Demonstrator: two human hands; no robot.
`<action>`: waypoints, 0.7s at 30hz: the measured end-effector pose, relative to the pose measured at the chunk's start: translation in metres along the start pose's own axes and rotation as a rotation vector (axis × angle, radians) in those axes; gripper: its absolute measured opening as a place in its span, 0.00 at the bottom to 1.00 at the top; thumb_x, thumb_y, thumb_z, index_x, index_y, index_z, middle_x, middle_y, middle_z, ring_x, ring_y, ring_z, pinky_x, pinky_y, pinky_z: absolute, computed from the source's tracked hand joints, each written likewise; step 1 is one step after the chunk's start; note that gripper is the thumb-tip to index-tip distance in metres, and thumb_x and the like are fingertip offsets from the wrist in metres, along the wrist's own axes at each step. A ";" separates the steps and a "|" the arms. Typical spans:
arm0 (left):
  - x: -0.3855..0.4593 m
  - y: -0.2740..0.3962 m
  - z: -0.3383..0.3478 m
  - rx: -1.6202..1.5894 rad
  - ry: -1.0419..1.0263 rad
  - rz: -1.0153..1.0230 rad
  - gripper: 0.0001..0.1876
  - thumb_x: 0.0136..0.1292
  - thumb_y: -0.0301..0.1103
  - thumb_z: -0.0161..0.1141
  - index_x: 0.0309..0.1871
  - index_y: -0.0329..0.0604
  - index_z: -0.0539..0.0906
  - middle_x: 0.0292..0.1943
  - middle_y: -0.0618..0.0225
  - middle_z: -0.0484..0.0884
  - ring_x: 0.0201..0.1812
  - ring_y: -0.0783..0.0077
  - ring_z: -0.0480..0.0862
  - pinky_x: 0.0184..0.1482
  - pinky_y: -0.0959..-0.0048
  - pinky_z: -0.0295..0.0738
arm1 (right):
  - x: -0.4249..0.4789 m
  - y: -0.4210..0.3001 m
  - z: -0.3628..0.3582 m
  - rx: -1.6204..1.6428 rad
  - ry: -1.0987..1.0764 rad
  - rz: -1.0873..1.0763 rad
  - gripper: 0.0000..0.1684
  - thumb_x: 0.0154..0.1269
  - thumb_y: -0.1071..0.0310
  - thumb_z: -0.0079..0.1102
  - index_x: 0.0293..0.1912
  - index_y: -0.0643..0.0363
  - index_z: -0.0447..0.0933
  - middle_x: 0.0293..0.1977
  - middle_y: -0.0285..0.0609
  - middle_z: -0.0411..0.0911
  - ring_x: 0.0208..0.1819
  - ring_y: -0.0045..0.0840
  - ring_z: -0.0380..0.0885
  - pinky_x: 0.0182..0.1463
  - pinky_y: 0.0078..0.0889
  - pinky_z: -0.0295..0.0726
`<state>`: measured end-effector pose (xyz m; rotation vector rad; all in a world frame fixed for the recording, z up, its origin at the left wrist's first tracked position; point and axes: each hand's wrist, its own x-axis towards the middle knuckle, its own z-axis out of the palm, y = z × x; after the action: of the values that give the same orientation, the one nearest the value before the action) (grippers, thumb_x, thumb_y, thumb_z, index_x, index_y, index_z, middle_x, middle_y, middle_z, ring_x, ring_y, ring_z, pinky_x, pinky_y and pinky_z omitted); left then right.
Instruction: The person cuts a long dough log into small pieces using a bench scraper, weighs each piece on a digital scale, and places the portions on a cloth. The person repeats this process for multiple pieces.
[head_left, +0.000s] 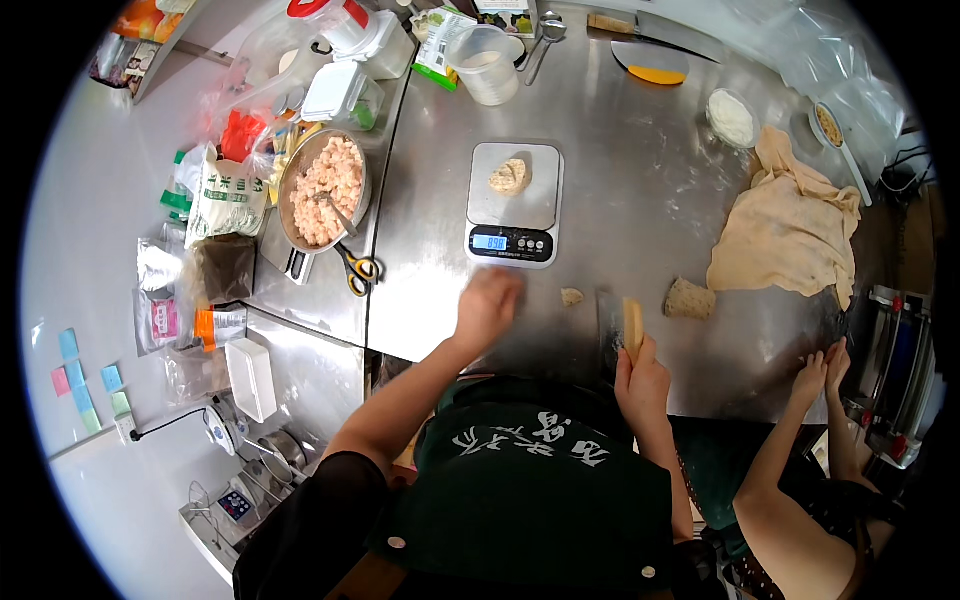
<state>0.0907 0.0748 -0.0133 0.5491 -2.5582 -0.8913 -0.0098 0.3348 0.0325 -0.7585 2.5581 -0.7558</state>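
Observation:
My right hand (645, 382) grips the wooden handle of a dough scraper (633, 324), its metal blade facing left, upright over the steel table. My left hand (489, 309) is just below a digital kitchen scale (514, 244), slightly blurred. Its fingers are curled, and whether they hold anything is hidden. A speckled dough lump (510, 178) rests on the scale's plate, and the display is lit. Between my hands lies a small dough scrap (572, 297). A larger cut piece of dough (690, 298) sits right of the scraper, beside a beige cloth (787, 225).
Left stand a steel bowl of pinkish chunky filling (326, 195) with a spoon, and scissors (361, 274). A plastic tub (484, 67), a knife (652, 34) and a bowl of white powder (731, 120) line the back. At right are a co-worker's hands (821, 371) near a roller machine (896, 375).

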 end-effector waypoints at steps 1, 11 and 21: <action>-0.014 0.007 0.005 -0.054 -0.055 -0.011 0.06 0.52 0.20 0.65 0.33 0.40 0.83 0.35 0.59 0.83 0.40 0.55 0.82 0.42 0.64 0.78 | 0.000 0.000 0.000 -0.007 -0.003 -0.003 0.20 0.69 0.64 0.54 0.54 0.64 0.64 0.22 0.55 0.78 0.22 0.51 0.78 0.26 0.50 0.76; -0.027 0.025 0.024 -0.104 -0.155 -0.015 0.05 0.52 0.22 0.67 0.32 0.41 0.82 0.33 0.61 0.81 0.38 0.56 0.81 0.39 0.63 0.78 | -0.002 0.000 0.001 -0.002 0.025 -0.005 0.20 0.69 0.64 0.54 0.54 0.64 0.64 0.22 0.56 0.78 0.23 0.52 0.78 0.27 0.51 0.76; 0.045 -0.001 0.018 -0.033 0.129 -0.072 0.03 0.56 0.23 0.66 0.33 0.37 0.82 0.33 0.59 0.81 0.31 0.60 0.81 0.33 0.66 0.77 | -0.004 0.003 0.001 0.054 0.040 0.067 0.19 0.69 0.65 0.55 0.54 0.63 0.64 0.23 0.58 0.78 0.25 0.55 0.78 0.29 0.54 0.75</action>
<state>0.0445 0.0620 -0.0177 0.6706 -2.4176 -0.8903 -0.0074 0.3391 0.0312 -0.6433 2.5733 -0.8226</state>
